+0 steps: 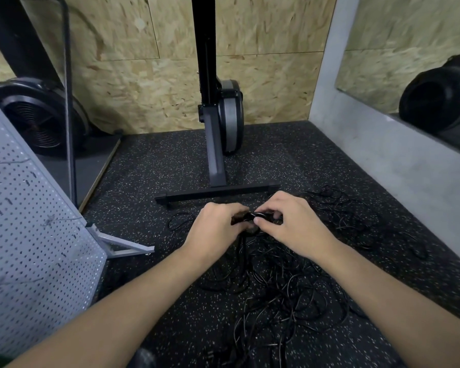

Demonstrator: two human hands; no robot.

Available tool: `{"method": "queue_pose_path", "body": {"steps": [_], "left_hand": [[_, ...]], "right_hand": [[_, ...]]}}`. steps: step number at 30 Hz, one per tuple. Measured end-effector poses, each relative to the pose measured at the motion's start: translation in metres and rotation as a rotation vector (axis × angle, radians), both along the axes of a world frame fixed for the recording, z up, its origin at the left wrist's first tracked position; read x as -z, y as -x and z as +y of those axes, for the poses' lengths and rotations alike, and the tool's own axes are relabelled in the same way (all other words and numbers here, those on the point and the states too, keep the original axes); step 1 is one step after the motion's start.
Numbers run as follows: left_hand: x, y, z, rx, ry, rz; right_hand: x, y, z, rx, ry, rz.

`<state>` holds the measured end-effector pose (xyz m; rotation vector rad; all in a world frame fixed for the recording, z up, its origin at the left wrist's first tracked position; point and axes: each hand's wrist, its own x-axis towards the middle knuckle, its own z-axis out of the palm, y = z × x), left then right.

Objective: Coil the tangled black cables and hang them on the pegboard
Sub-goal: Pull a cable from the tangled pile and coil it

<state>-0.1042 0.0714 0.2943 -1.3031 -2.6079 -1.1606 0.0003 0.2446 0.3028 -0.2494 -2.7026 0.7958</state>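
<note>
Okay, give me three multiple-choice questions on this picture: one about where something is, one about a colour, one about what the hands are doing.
1. Where is the pegboard?
A. at the person's left
B. at the person's right
C. straight ahead

2. What colour are the tangled cables?
A. white
B. black
C. orange

3. What are the left hand and right hand doing?
A. lying flat, apart
B. both gripping a cable bundle between them
C. reaching for hooks

Answers:
1 A, its perforated panel fills the left edge.
2 B, the strands are black on the speckled floor.
3 B, the fingers of both hands curl round the bundle.
</note>
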Motion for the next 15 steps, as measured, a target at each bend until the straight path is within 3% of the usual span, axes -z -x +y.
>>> {"method": "queue_pose_path", "body": {"steps": [4,10,15], "left_hand": [[-0.002,0.000,0.000,-0.016,0.004,0.005],[-0.002,0.010,0.000,-0.108,-0.122,-0.081],[0.004,0.017,0.000,-0.200,-0.165,-0.262]], "right_hand": [[0.003,0.003,-0.003,-0.007,-0.018,0.052],[0.004,0.007,-0.001,0.153,0.143,0.198],[-0.002,0.007,-0.001,0.359,-0.029,0.197]]}}
